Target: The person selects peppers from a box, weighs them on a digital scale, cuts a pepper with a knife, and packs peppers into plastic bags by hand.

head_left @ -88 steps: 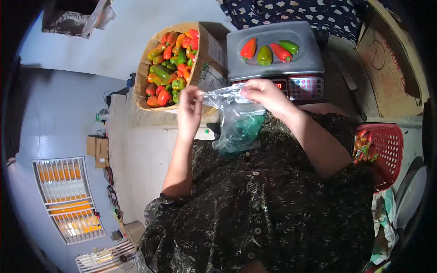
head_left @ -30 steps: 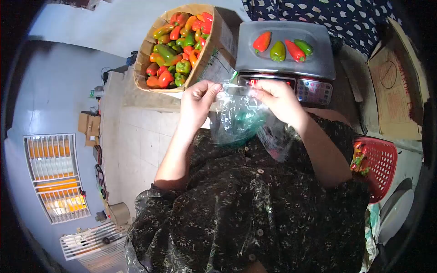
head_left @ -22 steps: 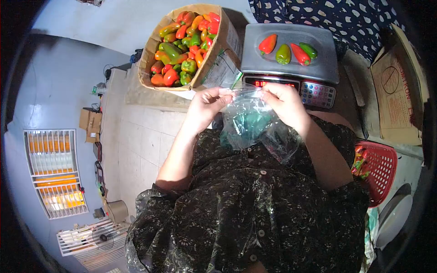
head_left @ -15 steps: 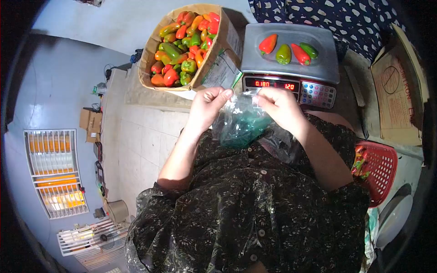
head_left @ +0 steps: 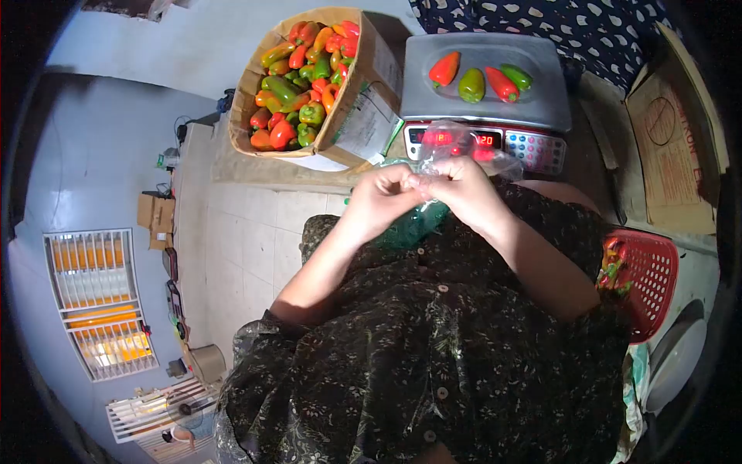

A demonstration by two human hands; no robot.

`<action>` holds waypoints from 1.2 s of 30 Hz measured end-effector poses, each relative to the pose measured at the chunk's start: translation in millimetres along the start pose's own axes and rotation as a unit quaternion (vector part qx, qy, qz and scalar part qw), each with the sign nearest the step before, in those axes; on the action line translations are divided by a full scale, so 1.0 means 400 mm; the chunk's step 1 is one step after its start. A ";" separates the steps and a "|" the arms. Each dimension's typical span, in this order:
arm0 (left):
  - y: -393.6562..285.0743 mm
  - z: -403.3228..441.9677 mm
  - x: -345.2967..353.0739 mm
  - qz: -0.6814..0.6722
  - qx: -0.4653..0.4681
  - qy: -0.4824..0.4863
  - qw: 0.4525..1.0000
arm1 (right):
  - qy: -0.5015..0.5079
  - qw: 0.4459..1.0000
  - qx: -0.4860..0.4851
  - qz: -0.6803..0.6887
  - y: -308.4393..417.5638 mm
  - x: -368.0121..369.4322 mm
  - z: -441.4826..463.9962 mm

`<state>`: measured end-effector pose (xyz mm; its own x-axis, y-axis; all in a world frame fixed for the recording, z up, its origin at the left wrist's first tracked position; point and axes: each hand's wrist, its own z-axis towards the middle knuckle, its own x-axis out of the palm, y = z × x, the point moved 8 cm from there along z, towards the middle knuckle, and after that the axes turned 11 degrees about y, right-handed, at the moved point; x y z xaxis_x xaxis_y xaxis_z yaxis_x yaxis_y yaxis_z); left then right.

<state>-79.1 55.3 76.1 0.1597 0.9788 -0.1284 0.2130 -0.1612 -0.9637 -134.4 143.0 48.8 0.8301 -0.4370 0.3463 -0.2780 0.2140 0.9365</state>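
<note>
Both hands meet in front of the scale. My left hand (head_left: 384, 203) pinches the gathered clear plastic bag (head_left: 447, 139), and my right hand (head_left: 466, 196) grips it beside the left fingertips. Part of the clear plastic stands up over the scale's display; green plastic (head_left: 417, 224) hangs below and behind the hands. On the metal pan of the digital scale (head_left: 533, 116) lie several peppers: a red one (head_left: 444, 69), a yellow-green one (head_left: 471, 86), another red one (head_left: 502, 85) and a green one (head_left: 516, 76). Red digits glow on the display.
A tall carton (head_left: 371, 116) full of red, orange and green peppers stands left of the scale. To the right are an open cardboard box (head_left: 672, 147) and a red perforated basket (head_left: 655, 286) with small peppers. A patterned dark cloth (head_left: 541, 23) lies behind the scale.
The hands have come together and the bag's clear part, which hung below them, now sticks up in front of the display. The view has shifted slightly, and a figure now shows at the lower left.
</note>
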 end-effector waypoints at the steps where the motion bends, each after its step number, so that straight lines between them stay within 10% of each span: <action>1: 0.000 -0.005 -0.033 0.053 0.013 -0.011 0.998 | 0.016 1.000 0.008 -0.012 0.015 0.001 -0.001; 4: -0.005 -0.016 -0.164 -0.014 0.063 -0.220 0.973 | 0.051 0.995 0.070 -0.049 0.007 0.016 -0.007; 7: -0.019 -0.004 -0.095 -0.356 0.042 -0.160 0.920 | 0.038 0.995 0.076 -0.050 -0.024 0.005 -0.001; 10: 0.005 0.010 -0.020 -0.167 0.033 -0.028 0.985 | 0.027 0.997 0.074 -0.001 -0.055 0.006 0.003; 13: 0.047 0.030 -0.058 -0.158 -0.016 -0.032 0.987 | 0.003 0.999 0.014 0.049 -0.004 0.001 -0.002; 17: 0.147 0.047 -0.145 0.206 -0.115 -0.098 0.967 | -0.056 0.995 -0.028 0.074 -0.020 -0.062 0.014; 23: 0.140 0.068 -0.094 -0.257 -0.032 -0.119 0.959 | -0.033 0.921 0.058 0.384 -0.070 -0.062 0.023; 24: 0.141 0.062 -0.089 -0.318 -0.048 -0.108 0.941 | 0.109 0.897 0.007 0.429 -0.018 -0.024 0.032; 28: 0.110 0.041 -0.067 -0.486 -0.008 -0.056 0.872 | 0.113 0.973 -0.032 -0.199 -0.009 -0.009 0.029; 29: 0.087 0.021 -0.053 -0.402 -0.079 -0.164 0.897 | 0.066 0.983 -0.028 -0.166 -0.048 -0.055 0.039; 31: 0.072 0.013 -0.010 -0.349 -0.057 0.002 0.935 | -0.028 0.994 -0.019 -0.101 -0.057 -0.119 0.062; 36: 0.099 0.031 -0.063 -0.188 -0.009 -0.046 0.981 | -0.051 0.948 0.008 0.314 -0.027 -0.066 0.019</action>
<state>-86.8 25.8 38.2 -0.0212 0.9766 0.2142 0.2572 0.2124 -0.9427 -157.0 145.5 29.9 0.4485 -0.3096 0.8385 -0.7097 0.4468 0.5446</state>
